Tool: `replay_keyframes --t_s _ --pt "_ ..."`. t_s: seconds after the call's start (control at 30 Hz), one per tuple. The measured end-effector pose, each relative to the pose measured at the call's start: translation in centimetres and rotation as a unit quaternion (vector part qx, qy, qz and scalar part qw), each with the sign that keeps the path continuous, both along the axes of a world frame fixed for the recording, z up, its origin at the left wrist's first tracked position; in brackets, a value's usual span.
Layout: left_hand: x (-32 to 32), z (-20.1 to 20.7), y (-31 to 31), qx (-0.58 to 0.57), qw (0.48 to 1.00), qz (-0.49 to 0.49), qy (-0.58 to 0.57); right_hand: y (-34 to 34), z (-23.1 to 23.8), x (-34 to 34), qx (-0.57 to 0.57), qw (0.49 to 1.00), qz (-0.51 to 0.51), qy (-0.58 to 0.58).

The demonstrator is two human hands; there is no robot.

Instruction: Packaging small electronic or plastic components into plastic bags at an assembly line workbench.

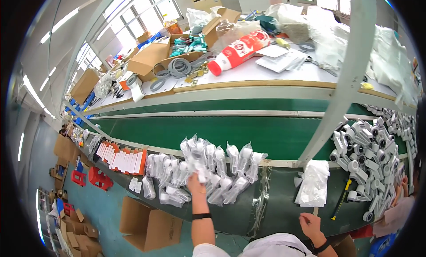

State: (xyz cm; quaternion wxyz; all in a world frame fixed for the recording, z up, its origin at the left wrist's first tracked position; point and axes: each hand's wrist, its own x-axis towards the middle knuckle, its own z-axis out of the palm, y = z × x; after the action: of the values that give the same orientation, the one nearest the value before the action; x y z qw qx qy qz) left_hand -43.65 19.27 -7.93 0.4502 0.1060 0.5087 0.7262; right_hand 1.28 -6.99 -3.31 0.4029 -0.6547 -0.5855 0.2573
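My left hand [196,184] is closed on a white handheld device in a clear plastic bag [202,173], over a group of similar bagged devices [217,161] on the dark work surface. Its fingers are partly hidden by the bag. My right hand [310,224] is near the front edge, just below a stack of clear plastic bags [313,184]. Its fingers are curled together, and whatever may be in them is too small to make out. To the right lies a heap of unbagged white and grey devices [370,152] with round ends.
A yellow-and-black strip tool [341,199] lies beside the heap. White-and-orange boxes [126,159] stand in a row at left. A green conveyor [248,132] runs behind, below a cluttered shelf [266,84]. A white post [339,95] rises at right, near another person's hands [402,188].
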Motion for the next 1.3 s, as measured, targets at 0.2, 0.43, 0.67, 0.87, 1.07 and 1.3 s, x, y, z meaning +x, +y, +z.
replay_keyframes --t_s 0.2,0.43,0.67,0.87,1.07,1.3 --pt "-13.4 -1.9 9.5 -0.044 0.991 0.061 0.115 -0.6 -2.6 -1.3 -0.095 0.98 -0.14 0.1" --pt "-18.2 -7.6 17.5 -0.123 0.962 0.153 0.188 2.2 -1.6 -4.0 -0.157 0.977 -0.135 0.042" --pt "-14.6 -8.1 19.5 -0.237 0.921 0.054 0.305 4.2 0.0 -5.7 -0.171 0.976 -0.13 -0.026" --pt "-18.0 -10.8 19.5 -0.316 0.765 0.069 0.557 3.3 0.7 -6.5 -0.133 0.981 -0.111 -0.085" --pt "-8.9 -0.3 17.1 -0.135 0.75 0.042 0.646 1.9 1.8 -4.0 -0.148 0.977 -0.105 -0.114" --pt "10.3 5.0 7.1 0.031 0.86 -0.19 0.474 -2.8 2.4 2.0 -0.159 0.946 -0.281 -0.044"
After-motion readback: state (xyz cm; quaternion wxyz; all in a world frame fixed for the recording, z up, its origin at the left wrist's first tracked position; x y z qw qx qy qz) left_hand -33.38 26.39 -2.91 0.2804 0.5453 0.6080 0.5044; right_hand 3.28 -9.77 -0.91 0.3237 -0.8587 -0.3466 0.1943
